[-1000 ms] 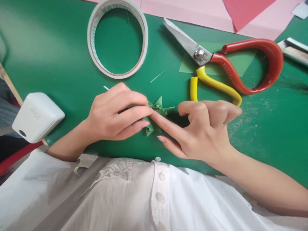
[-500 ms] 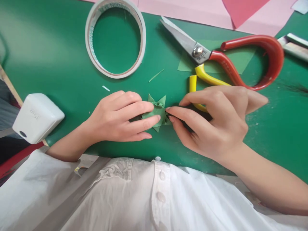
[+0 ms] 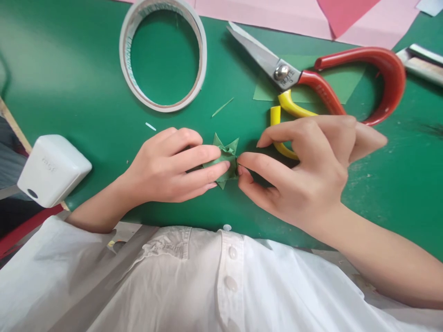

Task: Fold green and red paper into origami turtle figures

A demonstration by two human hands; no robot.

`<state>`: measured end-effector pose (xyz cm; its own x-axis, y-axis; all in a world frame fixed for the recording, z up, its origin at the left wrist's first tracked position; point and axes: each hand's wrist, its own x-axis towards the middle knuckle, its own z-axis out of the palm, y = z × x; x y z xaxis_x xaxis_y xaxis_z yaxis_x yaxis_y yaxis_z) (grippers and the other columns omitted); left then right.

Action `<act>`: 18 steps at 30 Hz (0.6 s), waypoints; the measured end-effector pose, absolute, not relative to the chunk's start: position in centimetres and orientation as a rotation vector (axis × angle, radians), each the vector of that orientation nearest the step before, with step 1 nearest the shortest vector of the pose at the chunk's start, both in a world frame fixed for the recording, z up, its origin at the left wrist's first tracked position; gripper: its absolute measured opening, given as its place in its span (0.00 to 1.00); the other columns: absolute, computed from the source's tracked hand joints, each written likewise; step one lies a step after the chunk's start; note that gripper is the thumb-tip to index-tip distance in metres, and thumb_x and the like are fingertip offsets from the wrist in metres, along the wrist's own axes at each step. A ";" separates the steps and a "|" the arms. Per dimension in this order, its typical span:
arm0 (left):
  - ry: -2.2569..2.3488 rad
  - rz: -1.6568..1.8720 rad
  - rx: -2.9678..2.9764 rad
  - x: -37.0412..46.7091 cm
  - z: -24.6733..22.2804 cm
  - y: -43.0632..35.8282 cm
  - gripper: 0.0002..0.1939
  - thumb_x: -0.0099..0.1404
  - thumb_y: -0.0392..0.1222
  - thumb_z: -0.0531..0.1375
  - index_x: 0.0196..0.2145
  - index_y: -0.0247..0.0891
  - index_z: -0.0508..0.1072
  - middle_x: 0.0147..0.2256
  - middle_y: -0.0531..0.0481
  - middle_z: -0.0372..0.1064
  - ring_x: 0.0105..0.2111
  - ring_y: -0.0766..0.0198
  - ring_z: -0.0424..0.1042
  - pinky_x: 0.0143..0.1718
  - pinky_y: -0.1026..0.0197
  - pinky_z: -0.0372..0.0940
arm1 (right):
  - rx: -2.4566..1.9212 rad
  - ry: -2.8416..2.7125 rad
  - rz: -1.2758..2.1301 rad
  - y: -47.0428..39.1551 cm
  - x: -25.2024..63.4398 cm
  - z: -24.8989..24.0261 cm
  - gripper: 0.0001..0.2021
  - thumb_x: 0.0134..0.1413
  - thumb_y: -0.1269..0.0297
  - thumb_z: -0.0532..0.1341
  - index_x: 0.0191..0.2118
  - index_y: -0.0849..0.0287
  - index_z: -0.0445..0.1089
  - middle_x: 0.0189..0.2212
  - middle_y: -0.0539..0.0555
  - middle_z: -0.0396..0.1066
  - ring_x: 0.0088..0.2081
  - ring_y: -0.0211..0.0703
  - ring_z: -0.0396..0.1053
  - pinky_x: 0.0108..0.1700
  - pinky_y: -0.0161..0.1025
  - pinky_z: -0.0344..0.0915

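A small folded green paper piece (image 3: 230, 167) with pointed corners lies on the green table in front of me. The fingers of my left hand (image 3: 173, 168) rest on its left part and press it down. At its right edge, the thumb and index finger of my right hand (image 3: 301, 161) pinch the paper; the other fingers are curled above. Just beyond the right hand lie scissors (image 3: 285, 74) with a red and a yellow handle, partly hidden by that hand.
A tape roll (image 3: 125, 60) lies at the upper left, a white box-like object (image 3: 53, 169) at the left edge. Pink paper (image 3: 256, 17), red paper (image 3: 346, 14) and a green sheet (image 3: 265, 87) lie behind. Thin scraps (image 3: 222, 107) lie mid-table.
My right thumb and index finger have closed together at the paper's right edge, and the hand has shifted slightly left. My left hand still presses the paper. The whole view has shifted slightly.
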<state>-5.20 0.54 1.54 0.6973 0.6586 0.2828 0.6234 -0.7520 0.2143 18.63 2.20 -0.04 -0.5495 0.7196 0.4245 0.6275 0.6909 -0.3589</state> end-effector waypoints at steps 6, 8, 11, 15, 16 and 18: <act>1.038 0.583 2.719 -5.2 1.1 0.2 0.06 0.71 0.43 0.60 0.45 0.47 0.74 0.35 0.55 0.78 0.36 0.61 0.74 0.32 0.54 0.62 | -1.102 -2.359 0.313 1.9 18.8 0.1 0.06 0.59 0.62 0.62 0.34 0.57 0.75 0.38 0.56 0.72 0.45 0.50 0.66 0.47 0.50 0.55; 1.016 0.598 2.723 -5.1 1.1 0.2 0.06 0.71 0.41 0.60 0.45 0.46 0.75 0.38 0.54 0.78 0.37 0.62 0.75 0.32 0.55 0.61 | -1.114 -2.358 0.326 1.8 18.8 0.2 0.07 0.60 0.61 0.62 0.35 0.57 0.76 0.37 0.57 0.72 0.46 0.52 0.66 0.46 0.50 0.56; 0.986 0.628 2.811 -4.9 1.4 0.4 0.06 0.71 0.41 0.60 0.44 0.46 0.76 0.43 0.58 0.79 0.38 0.64 0.75 0.32 0.56 0.62 | -1.125 -2.351 0.307 1.9 18.8 0.4 0.06 0.58 0.60 0.64 0.35 0.54 0.78 0.37 0.56 0.73 0.47 0.53 0.67 0.46 0.50 0.56; 0.996 0.522 2.855 -4.9 1.9 0.5 0.06 0.73 0.43 0.59 0.44 0.49 0.76 0.43 0.62 0.80 0.40 0.67 0.77 0.34 0.57 0.63 | -1.104 -2.324 0.245 2.0 18.8 0.3 0.03 0.54 0.61 0.67 0.33 0.52 0.79 0.35 0.56 0.73 0.44 0.52 0.67 0.45 0.49 0.53; 1.002 0.508 2.842 -4.9 1.9 0.5 0.06 0.73 0.43 0.58 0.45 0.49 0.76 0.44 0.62 0.80 0.41 0.67 0.77 0.34 0.57 0.64 | -1.087 -2.313 0.223 2.1 18.8 0.2 0.03 0.54 0.62 0.67 0.32 0.52 0.79 0.35 0.55 0.73 0.43 0.51 0.67 0.44 0.49 0.53; 1.001 0.539 2.805 -4.9 1.8 0.3 0.07 0.73 0.43 0.59 0.46 0.48 0.76 0.44 0.60 0.80 0.42 0.65 0.78 0.35 0.57 0.65 | -1.077 -2.308 0.194 2.1 18.9 0.0 0.04 0.55 0.61 0.67 0.32 0.51 0.80 0.33 0.55 0.73 0.43 0.49 0.67 0.44 0.48 0.52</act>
